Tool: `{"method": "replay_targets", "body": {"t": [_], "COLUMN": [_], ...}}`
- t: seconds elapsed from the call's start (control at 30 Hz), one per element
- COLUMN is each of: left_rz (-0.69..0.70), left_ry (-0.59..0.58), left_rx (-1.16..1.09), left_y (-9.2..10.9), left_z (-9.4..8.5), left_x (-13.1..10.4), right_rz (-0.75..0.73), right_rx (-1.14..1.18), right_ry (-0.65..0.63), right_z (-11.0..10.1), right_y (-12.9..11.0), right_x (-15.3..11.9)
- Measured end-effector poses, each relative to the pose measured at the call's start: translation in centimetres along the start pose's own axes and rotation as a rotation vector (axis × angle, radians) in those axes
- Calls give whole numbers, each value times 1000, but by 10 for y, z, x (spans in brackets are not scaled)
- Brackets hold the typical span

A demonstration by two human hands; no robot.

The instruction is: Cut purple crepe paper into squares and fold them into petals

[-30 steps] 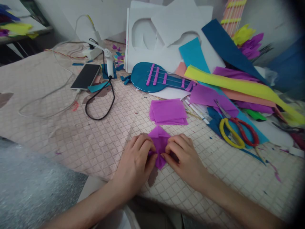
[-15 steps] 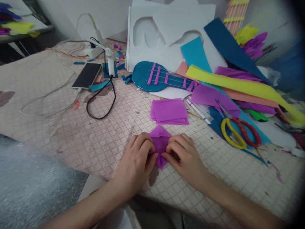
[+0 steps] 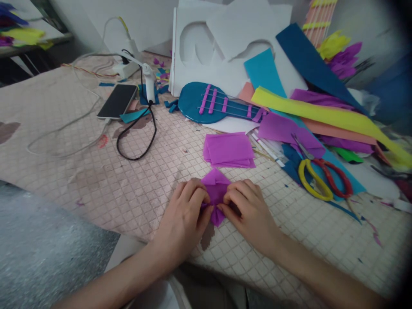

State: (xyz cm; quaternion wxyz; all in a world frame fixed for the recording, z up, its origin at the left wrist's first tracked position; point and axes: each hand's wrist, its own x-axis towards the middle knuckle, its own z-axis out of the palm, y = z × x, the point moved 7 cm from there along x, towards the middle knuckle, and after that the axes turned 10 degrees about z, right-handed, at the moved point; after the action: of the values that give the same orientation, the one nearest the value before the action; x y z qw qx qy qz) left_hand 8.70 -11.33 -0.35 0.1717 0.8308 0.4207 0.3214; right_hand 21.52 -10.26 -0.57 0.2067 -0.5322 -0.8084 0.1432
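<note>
A small piece of purple crepe paper lies near the table's front edge, its top corner pointing away from me. Its lower part is gathered into creases between my hands. My left hand pinches the paper's left side between thumb and fingers. On the opposite side my right hand pinches it the same way, the two thumb tips close together. Fingers hide both side edges of the paper. Just beyond my hands rests a stack of purple paper pieces.
A blue ukulele-shaped craft with pink bars lies behind the stack. Scissors with yellow and red handles are at right, beside strips of coloured paper. A phone, a white tool resembling a glue gun and cables lie at left.
Both hands stay pinched on the purple paper. The right fingers have shifted very slightly to the left; everything else looks the same.
</note>
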Motion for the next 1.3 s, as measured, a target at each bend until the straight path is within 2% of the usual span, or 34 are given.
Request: {"method": "replay_targets", "body": {"t": [0.3, 0.47, 0.83, 0.97, 1.07, 1.17, 1.3], "left_rz": [-15, -14, -13, -4, -1, 85, 250], "left_ry": [-35, -29, -14, 21, 100, 128, 28], "left_rx": [6, -1, 21, 5, -53, -37, 106], "left_y": [-3, -2, -2, -1, -1, 4, 15], "left_z": [4, 3, 3, 1, -8, -18, -21], "left_x": [0, 2, 0, 0, -2, -8, -21], "right_rz": [-94, -78, -180, -170, -161, -176, -185], "right_rx": [-51, -4, 28, 21, 21, 43, 66], "right_ry": [75, 50, 10, 0, -19, -29, -26], "right_z": [-5, -5, -3, -2, -2, -4, -5], "right_y": [-12, -12, -15, -15, -15, -16, -16], "right_x": [-1, 0, -4, -3, -2, -2, -2]}}
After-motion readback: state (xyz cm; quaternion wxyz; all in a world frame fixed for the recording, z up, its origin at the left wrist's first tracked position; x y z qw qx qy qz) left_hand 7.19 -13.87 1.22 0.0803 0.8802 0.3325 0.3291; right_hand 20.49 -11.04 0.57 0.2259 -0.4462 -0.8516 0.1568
